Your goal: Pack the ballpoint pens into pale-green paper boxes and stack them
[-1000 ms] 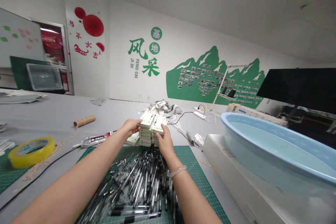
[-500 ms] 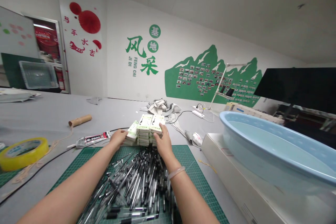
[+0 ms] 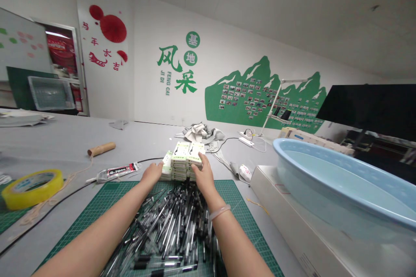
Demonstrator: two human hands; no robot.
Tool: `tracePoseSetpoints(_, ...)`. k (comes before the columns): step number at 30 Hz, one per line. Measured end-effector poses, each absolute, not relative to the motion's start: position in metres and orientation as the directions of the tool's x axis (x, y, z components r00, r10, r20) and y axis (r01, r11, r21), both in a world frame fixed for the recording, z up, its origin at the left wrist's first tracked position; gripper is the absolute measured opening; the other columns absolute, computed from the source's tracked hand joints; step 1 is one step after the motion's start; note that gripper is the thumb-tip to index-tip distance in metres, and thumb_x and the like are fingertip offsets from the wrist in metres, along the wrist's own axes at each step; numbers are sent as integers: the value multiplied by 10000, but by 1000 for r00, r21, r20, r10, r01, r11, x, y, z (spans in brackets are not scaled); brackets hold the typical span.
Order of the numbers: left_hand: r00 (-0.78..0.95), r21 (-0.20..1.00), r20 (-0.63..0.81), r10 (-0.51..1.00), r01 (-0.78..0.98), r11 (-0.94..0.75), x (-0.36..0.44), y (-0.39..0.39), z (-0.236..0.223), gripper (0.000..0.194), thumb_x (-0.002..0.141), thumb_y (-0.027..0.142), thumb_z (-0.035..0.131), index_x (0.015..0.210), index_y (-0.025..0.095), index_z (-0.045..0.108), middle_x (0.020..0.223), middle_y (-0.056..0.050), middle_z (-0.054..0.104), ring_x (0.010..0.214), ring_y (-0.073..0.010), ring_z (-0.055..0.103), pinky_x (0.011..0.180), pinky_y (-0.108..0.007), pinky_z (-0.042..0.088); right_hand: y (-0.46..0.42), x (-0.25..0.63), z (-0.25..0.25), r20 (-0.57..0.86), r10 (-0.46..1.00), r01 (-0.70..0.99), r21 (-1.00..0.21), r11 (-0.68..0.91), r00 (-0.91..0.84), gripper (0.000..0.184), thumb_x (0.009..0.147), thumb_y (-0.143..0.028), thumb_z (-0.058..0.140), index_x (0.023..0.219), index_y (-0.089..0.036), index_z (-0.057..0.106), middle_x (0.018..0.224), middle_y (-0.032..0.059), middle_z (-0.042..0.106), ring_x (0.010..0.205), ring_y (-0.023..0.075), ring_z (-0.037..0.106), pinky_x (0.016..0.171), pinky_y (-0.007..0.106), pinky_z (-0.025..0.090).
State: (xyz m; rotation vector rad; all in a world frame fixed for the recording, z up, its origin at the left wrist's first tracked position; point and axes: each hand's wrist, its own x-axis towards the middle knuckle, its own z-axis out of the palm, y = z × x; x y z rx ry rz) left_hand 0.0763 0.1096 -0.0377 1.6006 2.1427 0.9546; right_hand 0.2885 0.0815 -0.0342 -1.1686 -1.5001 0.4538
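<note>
Stacks of small white-and-green boxes (image 3: 180, 156) stand side by side at the far edge of a green cutting mat (image 3: 94, 207). The left stack is lower than the other two. My left hand (image 3: 152, 174) presses against the left side of that lower stack, its fingers partly hidden. On the opposite side, my right hand (image 3: 204, 176) grips the right stack, fingers along its side and thumb at its front. Between my forearms lies a large heap of clear pens with black caps (image 3: 172, 220), spread over the mat.
To the right, a light blue basin (image 3: 325, 181) sits on a white box (image 3: 276, 207). Leftward lie a glue tube (image 3: 118, 172), a roll of yellow tape (image 3: 32, 190), a wooden stick (image 3: 102, 149) and a black cable. Grey-white cloths (image 3: 198, 132) lie behind the stacks.
My left hand has moved slightly right, and the low left stack has straightened and sits closer against the middle stack. My right hand stays at the right stack.
</note>
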Motion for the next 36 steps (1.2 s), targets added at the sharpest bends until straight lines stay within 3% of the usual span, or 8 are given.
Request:
tracePoseSetpoints(4, -333, 632, 365, 870, 774, 31, 91, 99, -7, 502, 885, 404, 332, 1266, 120, 493, 1291, -163, 556, 1180, -270, 509, 974, -363, 356, 81, 288, -33, 522, 845, 404, -802, 441, 113, 594, 741, -218, 548, 1328, -198, 464, 1392, 78, 444, 1310, 223, 374, 1107, 373, 258)
tracePoseSetpoints(6, -189, 574, 475, 859, 807, -140, 106, 94, 11, 445, 895, 398, 321, 1183, 154, 557, 1186, -126, 626, 1095, -239, 557, 945, -328, 371, 80, 287, -32, 516, 849, 409, -803, 433, 113, 615, 728, -203, 548, 1336, -189, 452, 1398, 81, 436, 1313, 224, 369, 1110, 374, 253)
tracePoseSetpoints(13, 24, 563, 358, 933, 792, -236, 156, 91, 30, 383, 822, 438, 466, 717, 156, 703, 808, -131, 716, 812, -246, 643, 722, -294, 433, 79, 286, -35, 503, 851, 466, -796, 387, 152, 704, 702, -190, 571, 1380, -166, 385, 1416, 99, 417, 1317, 249, 364, 1111, 403, 253)
tracePoseSetpoints(19, -25, 657, 381, 924, 711, -252, 161, 88, 27, 355, 815, 381, 504, 1040, 177, 687, 979, -96, 713, 897, -226, 636, 776, -290, 455, 63, 280, -22, 549, 821, 510, -756, 409, 155, 798, 720, -226, 599, 1442, -179, 263, 1489, 86, 302, 1373, 265, 248, 1129, 430, 196)
tracePoseSetpoints(22, -62, 782, 377, 924, 556, -281, 144, 91, 31, 429, 829, 369, 503, 1209, 193, 596, 937, -66, 711, 754, -172, 649, 685, -263, 499, 53, 275, -6, 608, 788, 496, -717, 489, 101, 828, 741, -279, 613, 1460, -225, 208, 1508, 52, 261, 1392, 259, 200, 1130, 438, 185)
tracePoseSetpoints(27, -400, 984, 174, 900, 106, -143, 86, 108, 26, 455, 808, 318, 546, 1238, 172, 555, 779, -42, 672, 568, -99, 608, 584, -232, 543, 49, 281, 0, 584, 773, 452, -776, 440, 249, 758, 807, -300, 526, 1470, -217, 168, 1481, 72, 318, 1361, 240, 292, 1107, 408, 241)
tracePoseSetpoints(31, -500, 991, 62, 864, 133, 6, 55, 117, -5, 455, 812, 244, 514, 1236, 81, 536, 765, -76, 674, 537, -103, 608, 556, -232, 550, 56, 293, -20, 426, 836, 443, -860, 255, 346, 712, 785, -303, 528, 1433, -142, 281, 1451, 135, 363, 1338, 282, 333, 1092, 431, 262)
tracePoseSetpoints(36, -451, 935, 15, 892, 323, 148, 59, 119, -45, 343, 778, 208, 528, 1070, 79, 653, 714, -80, 707, 563, -148, 648, 538, -237, 536, 65, 291, -47, 469, 848, 474, -822, 316, 247, 693, 741, -280, 573, 1387, -133, 370, 1416, 133, 414, 1318, 268, 365, 1096, 402, 270)
